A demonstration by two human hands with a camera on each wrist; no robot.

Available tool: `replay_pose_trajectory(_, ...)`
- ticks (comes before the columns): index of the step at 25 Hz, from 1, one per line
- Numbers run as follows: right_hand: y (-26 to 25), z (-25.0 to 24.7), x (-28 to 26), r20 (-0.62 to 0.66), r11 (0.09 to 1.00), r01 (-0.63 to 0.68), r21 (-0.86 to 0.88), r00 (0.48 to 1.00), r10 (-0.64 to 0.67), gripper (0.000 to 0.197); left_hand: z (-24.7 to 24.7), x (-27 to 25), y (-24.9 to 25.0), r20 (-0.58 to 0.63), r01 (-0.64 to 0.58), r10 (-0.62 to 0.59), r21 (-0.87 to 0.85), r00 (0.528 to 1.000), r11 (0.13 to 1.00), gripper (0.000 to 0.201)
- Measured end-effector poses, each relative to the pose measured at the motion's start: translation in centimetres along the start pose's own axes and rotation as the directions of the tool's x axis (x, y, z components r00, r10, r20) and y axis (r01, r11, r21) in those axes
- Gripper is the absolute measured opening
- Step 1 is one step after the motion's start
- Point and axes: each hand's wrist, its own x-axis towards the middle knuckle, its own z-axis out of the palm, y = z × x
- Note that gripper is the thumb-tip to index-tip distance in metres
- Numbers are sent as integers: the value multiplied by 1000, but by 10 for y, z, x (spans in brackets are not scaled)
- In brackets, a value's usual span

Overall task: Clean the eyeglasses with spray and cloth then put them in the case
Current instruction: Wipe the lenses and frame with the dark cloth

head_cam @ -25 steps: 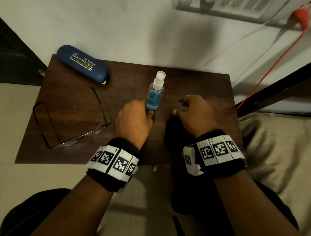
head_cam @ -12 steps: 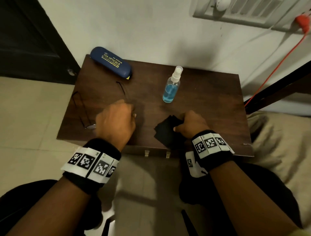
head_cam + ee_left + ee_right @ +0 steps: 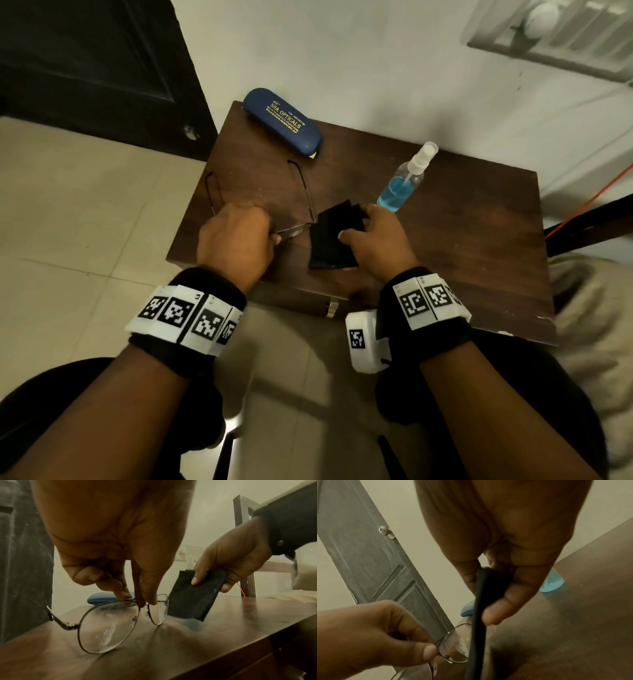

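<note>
Thin wire-framed round eyeglasses stand on the brown table, their lenses streaked with spray. My left hand pinches the frame at the bridge with thumb and forefinger. My right hand holds a folded black cloth just right of the glasses, above the table. The cloth hangs edge-on beside the near lens. The spray bottle with blue liquid stands behind my right hand. The shut blue case lies at the table's far left corner.
A dark door stands left of the table, a white wall behind it. A red cord and a dark frame are at the right, with a beige cushion below. Tiled floor lies left.
My left hand left the spray bottle, moved left and took the glasses by the bridge. My right hand picked the black cloth up and brought it beside the glasses.
</note>
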Motion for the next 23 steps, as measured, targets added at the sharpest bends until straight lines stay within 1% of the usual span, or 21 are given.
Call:
replay_pose_trajectory(3,-5,8,5,-69,996,88,-10,994,-88,30,3,2,1,8,-35,35,34,999,999,19)
replay_pose_trajectory(6,-13,7,7,-188,984,178,17,967,-172,29,-3,1,1,-44,-79,81,43,996,996,21)
replay_pose_trajectory(8,-21,4,6,-306,959,283,-2,913,-270,23,-21,0,-1,-121,-78,74,-30,990,996,21)
replay_pose_trajectory(9,-26,3,4,-362,936,351,-5,872,-329,21,-31,-2,-2,-177,-85,67,-95,982,992,21)
replay_pose_trajectory(10,-31,2,2,-408,907,422,4,828,-384,22,-40,-7,-4,-238,-90,40,-202,970,975,22)
replay_pose_trajectory(11,-37,2,-2,-443,870,493,24,785,-433,25,-50,-11,-5,-284,-91,-18,-365,959,927,25)
replay_pose_trajectory(12,-41,2,-7,-464,827,561,46,745,-479,28,-59,-16,-6,-279,-76,-99,-556,955,828,27)
replay_pose_trajectory(13,-46,2,-13,-478,780,624,43,698,-533,30,-65,-18,-7,-220,-46,-168,-725,961,687,27)
replay_pose_trajectory(14,-49,3,-19,-480,735,678,3,646,-594,33,-68,-19,-7,-134,1,-210,-842,968,540,25)
replay_pose_trajectory(15,-50,4,-25,-461,694,717,-73,593,-661,34,-69,-20,-8,-60,46,-226,-899,972,436,23)
replay_pose_trajectory(16,-50,7,-30,-420,648,744,-161,543,-727,35,-68,-20,-7,-13,78,-225,-918,974,389,21)
replay_pose_trajectory(17,-49,10,-33,-362,598,766,-238,501,-786,36,-67,-18,-7,14,98,-225,-926,974,366,19)
replay_pose_trajectory(18,-46,13,-33,-295,547,785,-291,471,-832,37,-65,-16,-6,32,114,-233,-932,972,344,19)
replay_pose_trajectory(19,-44,16,-32,-225,506,799,-324,455,-862,38,-62,-13,-7,50,128,-244,-940,968,318,19)
replay_pose_trajectory(20,-42,19,-30,-158,477,807,-349,451,-878,40,-59,-10,-9,70,139,-244,-950,967,280,21)
replay_pose_trajectory(21,-40,22,-28,-97,456,809,-370,454,-886,43,-56,-8,-11,88,146,-231,-958,969,246,24)
replay_pose_trajectory(23,-37,26,-26,-1,414,812,-412,454,-891,47,-54,-5,-16,110,147,-180,-968,977,205,31)
